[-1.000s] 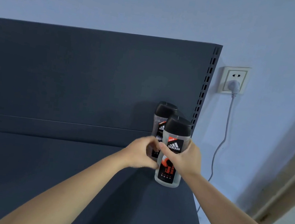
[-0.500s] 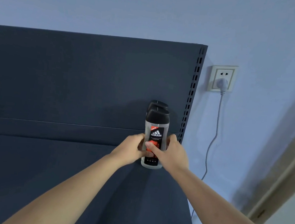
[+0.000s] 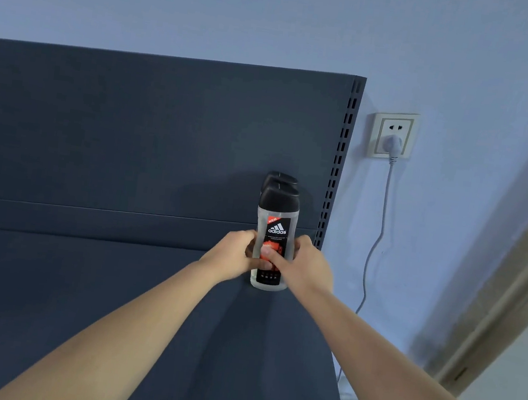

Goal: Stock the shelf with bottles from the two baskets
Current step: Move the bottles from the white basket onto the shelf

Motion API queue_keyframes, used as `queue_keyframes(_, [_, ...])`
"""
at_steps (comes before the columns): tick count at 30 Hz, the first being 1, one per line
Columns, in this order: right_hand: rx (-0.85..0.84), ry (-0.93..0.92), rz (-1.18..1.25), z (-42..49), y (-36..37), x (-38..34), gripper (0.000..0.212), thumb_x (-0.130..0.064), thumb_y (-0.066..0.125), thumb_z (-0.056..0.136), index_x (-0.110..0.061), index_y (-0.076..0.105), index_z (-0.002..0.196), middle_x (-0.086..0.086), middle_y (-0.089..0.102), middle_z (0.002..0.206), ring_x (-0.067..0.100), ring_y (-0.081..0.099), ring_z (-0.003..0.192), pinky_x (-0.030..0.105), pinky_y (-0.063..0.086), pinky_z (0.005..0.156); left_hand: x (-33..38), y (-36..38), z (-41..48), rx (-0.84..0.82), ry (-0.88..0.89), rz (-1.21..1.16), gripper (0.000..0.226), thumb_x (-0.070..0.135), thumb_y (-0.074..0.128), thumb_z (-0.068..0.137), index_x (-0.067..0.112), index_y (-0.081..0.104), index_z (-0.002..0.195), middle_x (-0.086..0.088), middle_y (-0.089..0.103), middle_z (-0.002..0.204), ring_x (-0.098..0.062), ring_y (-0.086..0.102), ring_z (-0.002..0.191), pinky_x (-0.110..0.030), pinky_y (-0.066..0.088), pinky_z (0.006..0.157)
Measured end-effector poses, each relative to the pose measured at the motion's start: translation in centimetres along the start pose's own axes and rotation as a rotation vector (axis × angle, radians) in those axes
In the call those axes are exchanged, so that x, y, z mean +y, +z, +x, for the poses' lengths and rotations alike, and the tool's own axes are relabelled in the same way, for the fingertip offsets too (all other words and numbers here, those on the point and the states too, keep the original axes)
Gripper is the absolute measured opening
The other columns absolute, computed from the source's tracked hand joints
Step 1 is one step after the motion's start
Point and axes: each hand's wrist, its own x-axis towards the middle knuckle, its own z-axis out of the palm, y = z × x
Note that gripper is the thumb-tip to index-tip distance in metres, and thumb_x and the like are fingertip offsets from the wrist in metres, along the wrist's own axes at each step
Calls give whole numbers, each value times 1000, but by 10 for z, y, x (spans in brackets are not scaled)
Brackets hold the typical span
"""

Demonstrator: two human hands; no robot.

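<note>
A clear bottle with a black cap and a black-and-red label stands upright on the dark blue shelf, near its right end. Both hands hold it: my left hand curls round its left side and my right hand grips its right side with the thumb across the label. Directly behind it stands a second bottle of the same kind, of which only the black cap shows, close to the shelf's back panel. No baskets are in view.
The shelf's back panel rises behind, with a slotted upright at its right edge. On the blue wall to the right is a white socket with a plugged-in grey cable hanging down. A door frame runs at far right.
The bottle in my hands moved back and down from mid-air onto the shelf, ending right in front of the rear bottle. Both hands have stayed on it.
</note>
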Motion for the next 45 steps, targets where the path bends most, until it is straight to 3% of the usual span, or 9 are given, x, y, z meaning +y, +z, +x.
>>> queue_keyframes(8, [-86, 11, 29, 1, -8, 1, 59, -64, 68, 75, -17, 50, 106, -5, 65, 95, 18, 64, 91, 40, 54, 78, 3, 3, -2, 26, -19, 4, 33, 28, 82, 76, 22, 61, 101, 11, 68, 93, -5, 64, 83, -20, 49, 73])
queue_keyframes(11, [-93, 68, -41, -7, -11, 2, 64, -62, 67, 76, -14, 44, 112, -2, 63, 98, 19, 62, 88, 35, 50, 68, 1, 2, -6, 73, -50, 60, 43, 34, 85, 72, 18, 61, 104, 8, 67, 97, -10, 64, 88, -28, 54, 81])
queue_keyframes(14, [-150, 116, -212, -20, -12, 4, 48, -52, 63, 83, -13, 48, 105, -1, 60, 92, 20, 58, 81, 29, 41, 58, -2, -8, -20, 98, -100, 216, 65, 44, 83, 70, 17, 55, 122, 5, 58, 117, -12, 57, 104, -33, 52, 89])
queue_keyframes(17, [-158, 45, -340, -36, -6, -8, 29, -42, 59, 85, -16, 58, 98, 0, 64, 90, 21, 59, 79, 28, 44, 59, -14, -26, -46, 135, -185, 410, 86, 61, 72, 73, 20, 41, 142, 3, 43, 142, -18, 50, 124, -37, 49, 93])
queue_keyframes(23, [-206, -201, -356, -83, 32, -84, 40, -42, 55, 91, -13, 49, 117, 4, 62, 104, 24, 62, 93, 31, 48, 68, -49, -91, -132, 262, -332, 785, 93, 81, 50, 74, 20, 38, 143, -1, 45, 139, -23, 49, 122, -36, 43, 93])
queue_keyframes(28, [-306, -427, -204, -140, 95, -182, 48, -40, 55, 91, -16, 41, 130, 2, 57, 111, 22, 56, 101, 33, 50, 73, -95, -171, -255, 398, -489, 862, 94, 82, 41, 78, 19, 34, 146, -2, 45, 140, -24, 50, 122, -37, 43, 95])
queue_keyframes(35, [-516, -775, -123, -281, 210, -336, 52, -41, 53, 90, -20, 37, 134, -2, 54, 106, 21, 55, 98, 33, 47, 68, -165, -267, -504, 529, -898, 960, 93, 85, 38, 76, 18, 39, 141, -5, 49, 137, -28, 50, 124, -41, 44, 95])
queue_keyframes(40, [-692, -995, -160, -398, 291, -417, 55, -45, 55, 89, -19, 40, 134, 3, 53, 129, 25, 53, 116, 37, 48, 80, -206, -288, -686, 577, -1231, 909, 90, 86, 39, 74, 19, 44, 135, -3, 55, 131, -26, 54, 118, -37, 48, 86])
queue_keyframes(45, [-873, -1123, -213, -487, 345, -473, 52, -45, 56, 91, -16, 43, 132, 3, 56, 120, 25, 59, 101, 39, 54, 74, -237, -278, -821, 647, -1537, 724, 82, 84, 40, 76, 16, 52, 120, -7, 59, 120, -28, 60, 108, -38, 53, 82])
